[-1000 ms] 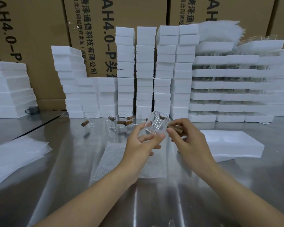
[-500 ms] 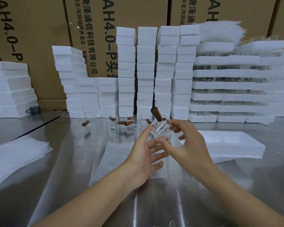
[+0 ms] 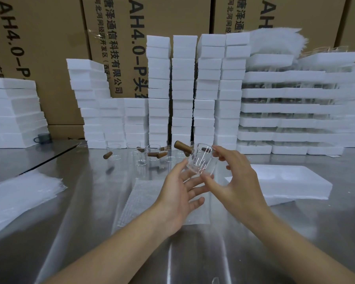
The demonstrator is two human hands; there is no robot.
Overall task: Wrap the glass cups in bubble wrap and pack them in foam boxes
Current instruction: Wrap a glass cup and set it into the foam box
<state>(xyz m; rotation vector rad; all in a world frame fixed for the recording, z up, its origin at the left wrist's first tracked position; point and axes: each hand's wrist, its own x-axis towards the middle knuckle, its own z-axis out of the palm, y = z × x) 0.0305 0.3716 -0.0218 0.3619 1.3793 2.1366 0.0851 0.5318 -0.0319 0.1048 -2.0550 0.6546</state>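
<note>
The clear glass cup with brown wooden handle (image 3: 202,161) has turned, handle now pointing back-left. The right hand (image 3: 241,181) grip pinches it above the white bubble-wrap sheet (image 3: 137,201) on the steel bench (image 3: 86,214); the left hand (image 3: 177,198) grip is spread, fingertips touching it.

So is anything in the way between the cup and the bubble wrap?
Only the left hand, open under the glass cup that the right hand pinches. The bubble wrap sheet lies flat on the table beneath, nothing else seen on it.
</note>
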